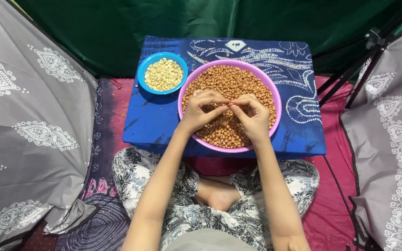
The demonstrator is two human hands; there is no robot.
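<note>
Clearly, I was working over the pink bowl (275, 100), heaped with brown, skin-on peanuts (231, 83). My left hand (202, 111) and right hand (253, 116) met above its middle, fingertips (224, 108) pinched nearly shut on what looked like a single peanut (230, 103) between them. I judged it light, hard and small, its papery skin brittle, best pinched at the ends. Just left of the bowl sat a blue bowl (143, 74) of pale skinned peanuts (164, 74), both on a blue patterned cloth (154, 121).
</note>
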